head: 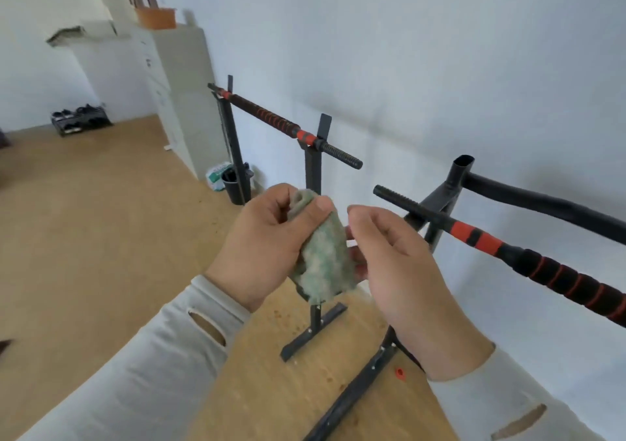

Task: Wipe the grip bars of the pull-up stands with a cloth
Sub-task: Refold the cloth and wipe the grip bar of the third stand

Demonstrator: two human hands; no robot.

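Nearest the camera, two forearms in pale grey sleeves (142, 366) reach in from the bottom edge, each sleeve with a slit opening near the cuff. The left hand (267, 237) curls its fingers and thumb round a bunched green cloth (321, 254), which hangs down from the grip in front of the wooden floor (84, 220). The right hand (399, 264) sits just beside the cloth on its right, fingers loosely curled; its fingertips lie behind the cloth and whether they pinch it cannot be told. Right of that hand, the near grip bar (508, 254) runs from a bare black ribbed end at mid-frame down to the right edge, wrapped in red tape and then black foam with red rings; neither hand touches it. It rests on a black stand (437, 210) whose base strips lie on the floor below the hands, with a small red piece (400, 373) beside them. Farther off, along the white wall (440, 51), a second grip bar (281, 122) lies across two black uprights. A black bin (233, 186) stands at the far upright's foot beside a pale cabinet (189, 102), and a shoe rack (79, 120) sits at the far left.
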